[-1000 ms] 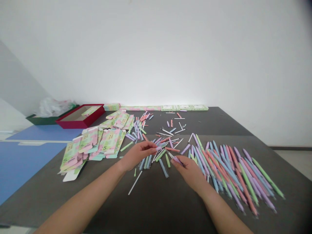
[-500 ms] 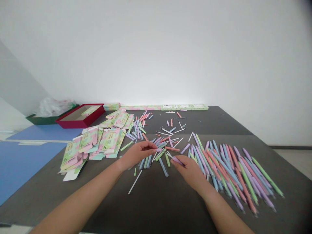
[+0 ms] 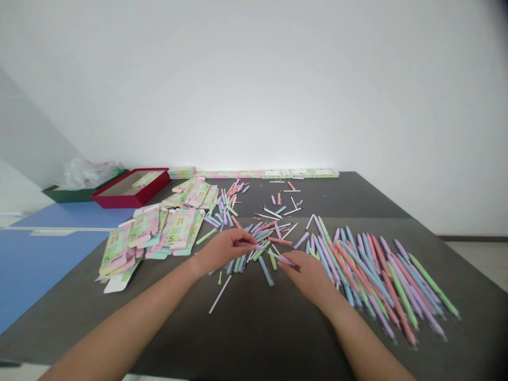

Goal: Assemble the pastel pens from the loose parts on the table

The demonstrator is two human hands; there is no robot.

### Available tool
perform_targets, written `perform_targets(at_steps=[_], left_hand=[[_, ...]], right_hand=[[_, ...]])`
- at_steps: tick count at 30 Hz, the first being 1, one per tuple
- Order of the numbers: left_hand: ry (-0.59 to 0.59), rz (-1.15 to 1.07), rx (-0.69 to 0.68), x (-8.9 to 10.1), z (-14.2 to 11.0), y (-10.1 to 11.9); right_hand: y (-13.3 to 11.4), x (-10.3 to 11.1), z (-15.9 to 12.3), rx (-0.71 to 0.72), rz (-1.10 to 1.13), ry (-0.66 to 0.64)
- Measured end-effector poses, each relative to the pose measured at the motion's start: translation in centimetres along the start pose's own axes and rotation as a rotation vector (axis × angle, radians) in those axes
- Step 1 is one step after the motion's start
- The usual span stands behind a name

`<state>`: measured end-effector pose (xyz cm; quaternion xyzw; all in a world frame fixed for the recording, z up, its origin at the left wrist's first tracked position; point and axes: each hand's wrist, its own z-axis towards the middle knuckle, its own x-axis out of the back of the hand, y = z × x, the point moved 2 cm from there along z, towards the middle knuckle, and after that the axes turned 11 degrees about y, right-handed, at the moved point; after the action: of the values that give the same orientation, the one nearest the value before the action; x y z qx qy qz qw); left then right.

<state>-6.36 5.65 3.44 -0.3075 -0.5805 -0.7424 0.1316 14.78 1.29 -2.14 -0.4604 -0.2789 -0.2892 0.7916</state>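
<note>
My left hand [image 3: 222, 252] is closed, pinching a purple pen barrel part [image 3: 259, 247] between thumb and fingers. Opposite it, my right hand [image 3: 308, 275] is closed on another purple pen part [image 3: 286, 260], from which a thin pale tip points toward the left hand. The two pieces lie nearly in line, their ends close together; whether they touch I cannot tell. Beneath and behind the hands spreads a pile of loose pen parts [image 3: 265, 271] in blue, green, purple and coral, mixed with white refills [image 3: 220, 294].
Right of my hands lies a heap of long pastel pens [image 3: 369, 280]. Flattened printed cartons [image 3: 178, 233] overlap at left. Behind them stand a red tray [image 3: 119, 200] and a green tray [image 3: 67, 196] with clear plastic. Boxes [image 3: 273, 173] line the wall.
More of the purple part shows in my left hand, and it is tilted slightly differently. The hands stay in nearly the same place over the table.
</note>
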Motion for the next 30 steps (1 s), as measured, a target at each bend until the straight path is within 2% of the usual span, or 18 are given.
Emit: perform_targets(at_steps=[5, 9, 11, 15, 16, 17, 20, 21, 22, 23, 26, 27, 30], left_hand=[[-0.039, 0.120, -0.136, -1.0, -0.2, 0.7], [-0.097, 0.135, -0.173, -2.4, -0.7, 1.0], [-0.091, 0.127, -0.155, -2.8, -0.9, 1.1], [-0.157, 0.116, -0.177, -2.7, -0.9, 1.5], [-0.175, 0.113, -0.178, -2.6, -0.9, 1.5], [-0.187, 0.105, -0.162, -2.5, -0.8, 1.5], [-0.144, 0.045, -0.013, -2.2, -0.7, 1.0], [-0.118, 0.014, 0.040, -2.2, -0.8, 0.9], [-0.099, -0.023, 0.079, -2.3, -0.8, 0.8], [-0.092, -0.064, 0.103, -2.4, -1.0, 0.7], [-0.120, -0.232, 0.144, -3.0, -1.4, 0.7], [-0.115, -0.311, 0.162, -3.3, -1.6, 0.6], [-0.049, -0.579, 0.243, -4.3, -2.0, 0.2]], right_hand=[[-0.8, -0.5, -0.3, 0.112, -0.181, -0.008], [-1.3, -1.0, -0.6, 0.097, -0.162, -0.004], [-1.3, -1.3, -0.8, 0.027, -0.056, -0.037], [-1.2, -1.9, -1.2, -0.204, 0.361, -0.294], [-1.2, -2.0, -1.3, -0.269, 0.442, -0.324], [-1.3, -2.0, -1.3, -0.322, 0.485, -0.302], [-1.3, -1.3, -0.9, -0.349, 0.422, -0.037], [-1.3, -1.1, -0.9, -0.342, 0.412, 0.006], [-1.4, -1.1, -0.8, -0.358, 0.449, -0.008], [-1.4, -1.1, -0.9, -0.405, 0.545, -0.076], [-1.8, -1.5, -1.4, -0.623, 1.017, -0.384], [-2.1, -1.6, -1.5, -0.676, 1.158, -0.449], [-2.6, -1.7, -1.8, -0.731, 1.375, -0.485]])
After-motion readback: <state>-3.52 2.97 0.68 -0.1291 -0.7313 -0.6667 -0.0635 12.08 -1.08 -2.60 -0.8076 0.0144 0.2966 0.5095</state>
